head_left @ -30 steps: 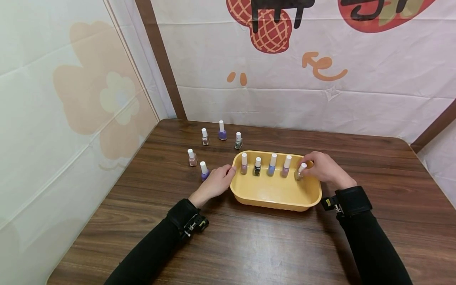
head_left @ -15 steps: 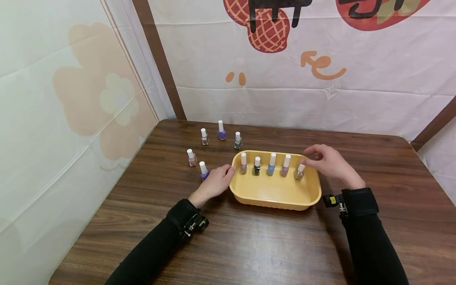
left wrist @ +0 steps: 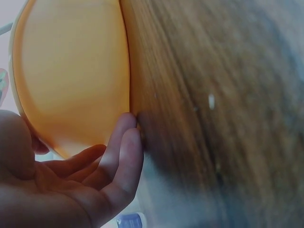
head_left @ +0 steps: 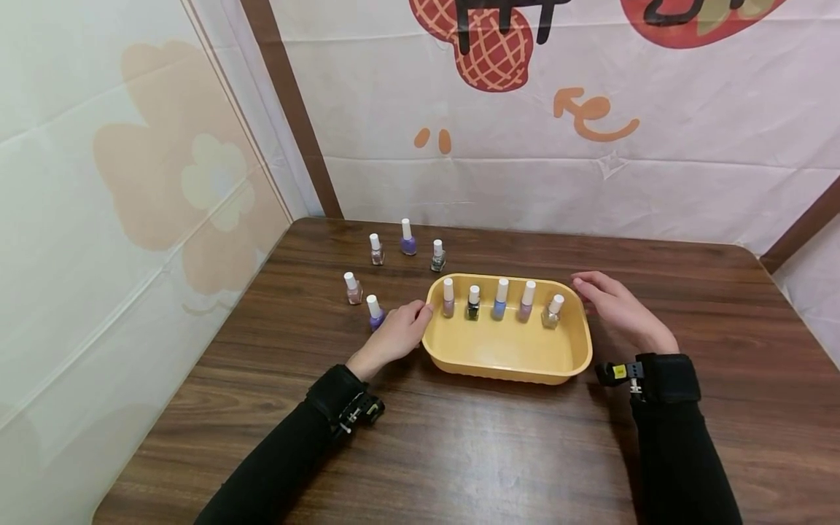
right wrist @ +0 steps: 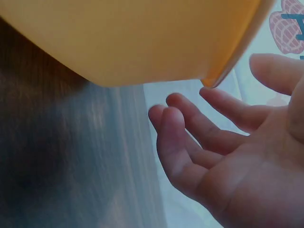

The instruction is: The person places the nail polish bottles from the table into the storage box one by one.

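A yellow plastic basin (head_left: pixel 505 355) sits on the table with a row of several white-capped nail polish bottles along its far side. Among them are a black bottle (head_left: pixel 473 310), a blue bottle (head_left: pixel 500 306) and, rightmost and tilted, a pale gold bottle (head_left: pixel 550 317). My left hand (head_left: pixel 394 334) holds the basin's left end, thumb by the rim and fingers against the outer wall in the left wrist view. Beside the right end, my right hand (head_left: pixel 622 315) is empty with fingers loosely bent, just outside the wall (right wrist: pixel 142 42) in the right wrist view.
Left of the basin, more nail polish stands on the wooden table (head_left: pixel 472 445): a purple bottle (head_left: pixel 376 319) right by my left hand, a pinkish bottle (head_left: pixel 354 293), and a dark glittery bottle (head_left: pixel 437 261) farther back. Printed cloth (head_left: pixel 367 182) hangs behind the table.
My right hand has let go of the pale gold bottle and moved right, out of the basin to its right end. My left hand stays at the left end.
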Motion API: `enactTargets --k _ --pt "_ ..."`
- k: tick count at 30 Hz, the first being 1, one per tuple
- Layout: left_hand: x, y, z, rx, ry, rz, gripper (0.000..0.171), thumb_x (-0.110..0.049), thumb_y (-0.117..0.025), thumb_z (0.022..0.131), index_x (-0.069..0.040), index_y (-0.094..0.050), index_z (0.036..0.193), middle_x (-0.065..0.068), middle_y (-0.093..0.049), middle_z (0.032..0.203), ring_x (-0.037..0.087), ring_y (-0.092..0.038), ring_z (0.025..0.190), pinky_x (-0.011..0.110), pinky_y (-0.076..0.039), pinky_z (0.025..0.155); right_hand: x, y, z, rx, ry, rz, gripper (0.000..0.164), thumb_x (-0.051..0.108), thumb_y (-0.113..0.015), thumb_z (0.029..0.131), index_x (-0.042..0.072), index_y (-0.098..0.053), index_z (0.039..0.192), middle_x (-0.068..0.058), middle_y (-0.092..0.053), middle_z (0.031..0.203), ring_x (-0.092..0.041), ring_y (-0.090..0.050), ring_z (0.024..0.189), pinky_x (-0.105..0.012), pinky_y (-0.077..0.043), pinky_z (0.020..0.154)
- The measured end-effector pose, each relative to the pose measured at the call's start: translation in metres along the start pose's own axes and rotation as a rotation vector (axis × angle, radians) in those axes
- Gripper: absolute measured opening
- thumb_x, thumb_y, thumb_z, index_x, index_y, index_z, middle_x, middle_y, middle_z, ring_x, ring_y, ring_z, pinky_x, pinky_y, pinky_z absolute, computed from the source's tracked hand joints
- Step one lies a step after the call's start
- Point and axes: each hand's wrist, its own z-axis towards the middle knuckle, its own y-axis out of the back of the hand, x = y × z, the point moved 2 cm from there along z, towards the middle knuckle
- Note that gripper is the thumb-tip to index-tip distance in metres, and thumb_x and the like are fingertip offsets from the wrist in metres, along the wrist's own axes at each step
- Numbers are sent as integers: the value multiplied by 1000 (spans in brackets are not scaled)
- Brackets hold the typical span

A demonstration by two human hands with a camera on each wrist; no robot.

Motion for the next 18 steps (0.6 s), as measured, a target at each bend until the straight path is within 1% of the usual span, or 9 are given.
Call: enactTargets --k 5,9,13,18 --pt "1 0 -1 0 -3 -10 41 -34 -33 105 -3 -61 108 5 -59 73 14 -56 58 27 -45 55 -5 -4 1 50 6 1 60 46 -34 103 3 -33 145 -21 -37 147 -35 -38 133 -55 -34 107" --pt "1 0 -2 1 4 -15 42 -34 -33 105 -3 -61 109 5 -59 73 14 -56 58 26 -46 55 -5 -8 5 68 37 -16 54 43 -35 104 3 -39 140 -20 -42 142 -32 -41 130 -51 -35 106" --pt "0 1 -2 0 5 -18 42 -34 -33 105 -3 -61 109 6 -59 73 14 -56 57 26 -46 55 -5 -11 7 77 53 -19 49 38 -34 105 2 -40 139 -19 -45 137 -31 -45 125 -43 -39 102" --pt "0 1 -1 6 4 -11 42 -35 -34 105 -4 -62 111 5 -60 74 14 -56 58 27 -46 56 -8 -13 6 74 41 -23 48 36 -34 105 1 -40 137 -19 -47 132 -30 -48 118 -34 -43 94"
